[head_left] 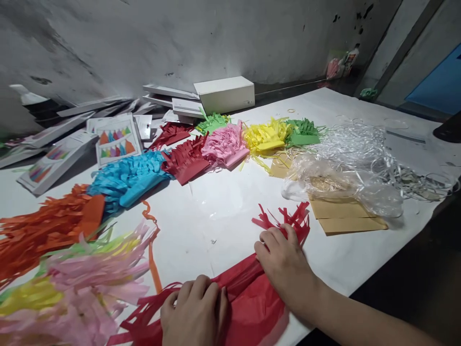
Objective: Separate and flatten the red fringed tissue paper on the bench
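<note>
Red tissue paper [254, 300] with fringed ends lies nearest us on the white surface [230, 206], and we take it as our landmark. Our left hand [194, 310] rests on its left part with the fingers bent over the sheet; our right hand [283, 262] presses its far right end, fingers curled by the fringe. Left of the red tissue paper we see a pink, yellow and green fringed pile [82, 293], with an orange strip [153, 254] between. Beyond its right end sit tan envelopes [345, 216] under clear plastic bags [342, 182]. Farther past it runs a row of fringed bundles, the blue one [129, 178] among them, then a white box [225, 95] near the wall.
</note>
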Tool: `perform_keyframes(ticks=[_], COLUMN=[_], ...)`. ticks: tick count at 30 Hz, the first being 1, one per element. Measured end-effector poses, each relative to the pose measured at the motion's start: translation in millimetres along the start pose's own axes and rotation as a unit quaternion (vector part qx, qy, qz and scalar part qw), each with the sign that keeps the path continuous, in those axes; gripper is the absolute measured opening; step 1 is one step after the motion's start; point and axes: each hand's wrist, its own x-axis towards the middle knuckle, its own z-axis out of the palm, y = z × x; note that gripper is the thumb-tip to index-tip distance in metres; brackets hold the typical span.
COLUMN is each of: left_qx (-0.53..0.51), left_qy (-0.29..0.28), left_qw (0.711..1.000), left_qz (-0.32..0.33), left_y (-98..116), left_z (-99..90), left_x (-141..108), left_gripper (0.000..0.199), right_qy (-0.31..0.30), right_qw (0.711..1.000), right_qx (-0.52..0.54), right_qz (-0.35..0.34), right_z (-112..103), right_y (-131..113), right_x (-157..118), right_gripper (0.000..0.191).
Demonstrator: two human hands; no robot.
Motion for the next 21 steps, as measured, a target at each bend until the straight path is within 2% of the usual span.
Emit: perform_keyframes(ticks=[2, 4, 5, 6, 8, 10, 11, 14, 18, 21], left_qx=[0.003, 0.0, -0.003, -0.004, -0.006, -0.01, -0.016, -0.07, -0.154, -0.162], left_qy=[-0.008, -0.017, -0.014, 0.002, 0.069, 0.146, 0.168, 0.176, 0.193, 0.17], left_qw=[1.0, 1.0, 1.0, 1.0, 0.998, 0.987, 0.982, 0.973, 0.964, 0.966], left_qz=[-0.006, -0.008, -0.007, -0.005, 0.013, 0.059, 0.091, 0.136, 0.096, 0.109], left_y=[1.8, 1.9, 1.3, 0.3, -2.9, -6.4, -7.5, -5.4, 2.9, 0.7], left_z=[-0.4, -0.7, -0.8, -0.9, -0.4, 1.0, 1.9, 3.7, 3.4, 3.8], left_x=[1.4, 1.9, 1.6, 0.9, -1.4, -4.3, -5.5, -7.1, -7.5, -10.9], left_gripper=[0.03, 0.029, 0.027, 0.022, 0.012, 0.019, 0.02, 0.03, 0.029, 0.024], right_qy=[0.016, -0.002, -0.011, -0.015, -0.015, -0.002, 0.001, 0.014, 0.053, 0.054], right_qw=[0.994, 0.979, 0.973, 0.972, 0.974, 0.976, 0.977, 0.975, 0.958, 0.953], right_qx=[0.042, 0.069, 0.067, 0.058, 0.05, 0.062, 0.071, 0.081, 0.066, 0.075], right_qz=[-0.095, -0.193, -0.219, -0.228, -0.222, -0.207, -0.201, -0.208, -0.275, -0.29], right_z=[-4.6, -6.6, -6.2, -4.9, -1.1, 2.1, 2.9, 3.3, 4.3, 4.9], right_y=[1.2, 2.1, 2.3, 2.5, 2.8, 2.2, 1.3, -4.3, -7.1, 4.5], right_x=[-3.0, -6.0, -7.3, -8.4, -9.9, -10.7, -10.8, -10.0, -9.6, -15.7], right_gripper=[0.016, 0.015, 0.014, 0.015, 0.018, 0.021, 0.02, 0.012, 0.02, 0.019])
